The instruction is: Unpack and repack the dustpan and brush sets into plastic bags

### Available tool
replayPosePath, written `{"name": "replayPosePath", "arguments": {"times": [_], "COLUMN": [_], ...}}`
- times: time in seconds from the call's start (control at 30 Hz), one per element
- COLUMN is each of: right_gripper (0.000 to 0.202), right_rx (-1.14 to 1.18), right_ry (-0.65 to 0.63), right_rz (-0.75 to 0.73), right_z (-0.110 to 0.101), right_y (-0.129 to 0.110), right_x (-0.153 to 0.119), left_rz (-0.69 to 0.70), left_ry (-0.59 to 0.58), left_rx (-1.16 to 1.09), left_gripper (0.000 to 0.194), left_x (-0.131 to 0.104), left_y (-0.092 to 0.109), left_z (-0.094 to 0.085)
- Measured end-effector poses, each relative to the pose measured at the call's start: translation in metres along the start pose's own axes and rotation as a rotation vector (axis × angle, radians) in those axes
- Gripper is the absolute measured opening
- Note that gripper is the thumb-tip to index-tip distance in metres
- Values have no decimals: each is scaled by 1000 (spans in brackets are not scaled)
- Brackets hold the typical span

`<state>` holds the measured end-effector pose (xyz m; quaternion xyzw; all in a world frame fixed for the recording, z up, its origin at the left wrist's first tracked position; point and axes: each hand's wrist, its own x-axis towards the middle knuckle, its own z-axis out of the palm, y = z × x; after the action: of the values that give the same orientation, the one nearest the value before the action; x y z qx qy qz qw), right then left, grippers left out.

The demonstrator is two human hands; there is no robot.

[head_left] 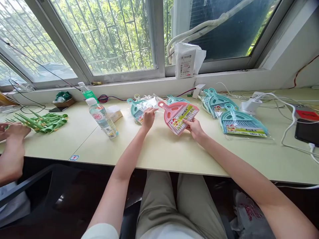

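My right hand [195, 128] grips the lower right edge of a pink dustpan and brush set [178, 114], thumb over its printed label. The set is tilted above the table, its looped handle pointing up and left. Just left of that handle, my left hand [149, 119] is closed, fingers curled at a crinkled clear plastic wrapper [151, 100]; what they pinch is too small to make out. Behind it lies a teal dustpan set [136, 108], partly covered. Another teal dustpan [175, 99] shows behind the pink one.
Bagged teal dustpan sets [243, 122] lie on the right of the table [161, 156], near white cables and a black phone [307, 132]. Two bottles, one a clear bottle [103, 119], stand left. Further left, another person's hands [15, 131] touch green strips [42, 122].
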<state>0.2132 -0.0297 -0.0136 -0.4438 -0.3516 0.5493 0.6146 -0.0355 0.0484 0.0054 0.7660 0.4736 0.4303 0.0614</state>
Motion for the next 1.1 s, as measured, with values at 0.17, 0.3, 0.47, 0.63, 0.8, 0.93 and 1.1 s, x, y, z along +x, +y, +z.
{"name": "replayPosePath", "arguments": {"times": [0.17, 0.3, 0.47, 0.63, 0.8, 0.93, 1.1], "right_gripper": [25, 26, 22, 22, 21, 22, 26], "right_rx": [-24, 32, 40, -10, 84, 183, 228], "right_ry": [85, 202, 79, -58, 34, 83, 24], "right_rz": [13, 22, 44, 94, 41, -36, -106], "right_z": [-2, -5, -5, 2, -3, -10, -8], "right_y": [0, 0, -6, -8, 1, 4, 0], "right_x": [-1, 0, 1, -2, 4, 10, 10], "left_rz": [17, 63, 232, 302, 356, 203, -449], "left_ry": [74, 99, 108, 53, -107, 40, 354], "left_rx": [-41, -24, -72, -171, -298, -428, -907], "left_gripper": [59, 60, 56, 48, 41, 67, 80], "left_x": [-1, -1, -2, -4, -11, -18, -13], "left_y": [8, 4, 6, 22, 45, 58, 56], "left_z": [0, 4, 13, 18, 16, 15, 19]}}
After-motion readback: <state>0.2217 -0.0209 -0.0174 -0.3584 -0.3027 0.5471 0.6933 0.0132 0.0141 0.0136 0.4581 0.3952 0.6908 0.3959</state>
